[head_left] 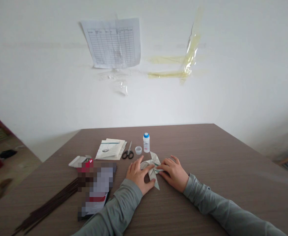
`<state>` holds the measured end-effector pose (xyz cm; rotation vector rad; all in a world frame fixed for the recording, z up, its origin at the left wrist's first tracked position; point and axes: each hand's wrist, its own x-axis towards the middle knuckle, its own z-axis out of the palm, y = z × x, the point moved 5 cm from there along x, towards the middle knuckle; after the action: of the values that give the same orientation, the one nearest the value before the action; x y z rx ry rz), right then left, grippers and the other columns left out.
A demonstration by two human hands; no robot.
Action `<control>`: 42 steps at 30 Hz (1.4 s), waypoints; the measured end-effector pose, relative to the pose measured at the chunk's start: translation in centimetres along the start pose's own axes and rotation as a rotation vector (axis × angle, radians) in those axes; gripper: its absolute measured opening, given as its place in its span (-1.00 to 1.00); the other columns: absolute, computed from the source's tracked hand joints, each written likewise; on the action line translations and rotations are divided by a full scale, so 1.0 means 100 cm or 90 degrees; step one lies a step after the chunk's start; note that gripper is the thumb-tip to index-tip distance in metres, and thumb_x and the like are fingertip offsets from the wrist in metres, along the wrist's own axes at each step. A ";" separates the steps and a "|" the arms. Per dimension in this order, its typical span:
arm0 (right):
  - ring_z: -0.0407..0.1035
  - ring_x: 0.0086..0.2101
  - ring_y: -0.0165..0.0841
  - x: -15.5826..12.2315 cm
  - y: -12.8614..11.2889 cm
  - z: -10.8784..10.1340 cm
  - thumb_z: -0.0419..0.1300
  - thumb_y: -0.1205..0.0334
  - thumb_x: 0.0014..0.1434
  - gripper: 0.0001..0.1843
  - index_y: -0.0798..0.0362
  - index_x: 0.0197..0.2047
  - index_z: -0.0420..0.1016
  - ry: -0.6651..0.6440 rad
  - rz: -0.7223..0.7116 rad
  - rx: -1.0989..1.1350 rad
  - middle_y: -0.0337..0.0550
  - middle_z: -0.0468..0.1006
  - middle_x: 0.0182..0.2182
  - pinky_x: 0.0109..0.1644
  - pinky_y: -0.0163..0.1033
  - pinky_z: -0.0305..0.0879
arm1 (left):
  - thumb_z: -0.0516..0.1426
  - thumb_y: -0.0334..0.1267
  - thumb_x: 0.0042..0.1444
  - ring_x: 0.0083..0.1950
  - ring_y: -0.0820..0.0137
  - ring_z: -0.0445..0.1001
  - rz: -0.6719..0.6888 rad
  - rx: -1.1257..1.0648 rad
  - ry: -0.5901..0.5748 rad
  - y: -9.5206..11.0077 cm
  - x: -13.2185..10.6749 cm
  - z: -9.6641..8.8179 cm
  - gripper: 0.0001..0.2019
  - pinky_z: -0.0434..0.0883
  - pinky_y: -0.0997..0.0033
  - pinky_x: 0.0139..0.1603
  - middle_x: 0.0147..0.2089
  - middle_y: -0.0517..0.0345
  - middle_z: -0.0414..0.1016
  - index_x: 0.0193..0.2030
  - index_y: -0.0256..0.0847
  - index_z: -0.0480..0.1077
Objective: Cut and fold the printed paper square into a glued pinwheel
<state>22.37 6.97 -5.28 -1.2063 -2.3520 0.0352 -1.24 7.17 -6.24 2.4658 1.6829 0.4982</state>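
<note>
A folded paper pinwheel (154,164), white with green marks, lies on the brown wooden table (220,164) between my hands. My left hand (138,175) rests on its left side, fingers spread and pressing the paper down. On the right side, my right hand (173,172) has its fingertips pinching a fold near the pinwheel's centre. Both arms wear grey sleeves.
Behind the pinwheel stand a small white bottle with a blue cap (146,142) and a small clear cup (138,150). Black-handled scissors (128,153) and a stack of papers (111,149) lie to the left. Thin dark sticks (50,206) and a blurred booklet (97,190) lie front left.
</note>
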 end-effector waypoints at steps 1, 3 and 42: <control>0.83 0.12 0.04 0.000 0.000 0.000 0.41 0.26 0.67 -0.69 -0.26 0.27 0.95 -0.002 0.005 0.002 -0.05 0.93 0.06 0.71 0.44 0.49 | 0.58 -0.01 0.35 0.85 -0.42 0.53 0.002 0.001 0.000 0.000 0.000 0.000 -0.34 0.44 -0.57 0.89 0.96 -0.14 0.42 0.59 0.33 0.82; 0.83 0.12 0.05 0.000 0.001 0.001 0.41 0.27 0.67 -0.69 -0.26 0.27 0.95 -0.004 0.010 0.003 -0.04 0.93 0.06 0.72 0.46 0.47 | 0.58 -0.01 0.37 0.85 -0.42 0.53 0.004 0.004 0.001 0.001 -0.001 -0.001 -0.37 0.44 -0.58 0.89 0.96 -0.15 0.42 0.57 0.33 0.83; 0.78 0.11 -0.02 -0.003 0.001 -0.001 0.38 0.28 0.70 -0.70 -0.24 0.26 0.93 0.014 -0.013 0.002 -0.05 0.91 0.06 0.71 0.45 0.45 | 0.62 0.02 0.27 0.82 -0.40 0.57 -0.022 0.000 -0.013 0.004 0.003 -0.005 -0.27 0.47 -0.47 0.89 0.95 -0.12 0.44 0.59 0.32 0.81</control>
<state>22.66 6.80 -5.29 -1.1758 -2.3439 0.0191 -0.98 7.27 -5.61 2.4293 1.7153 0.4674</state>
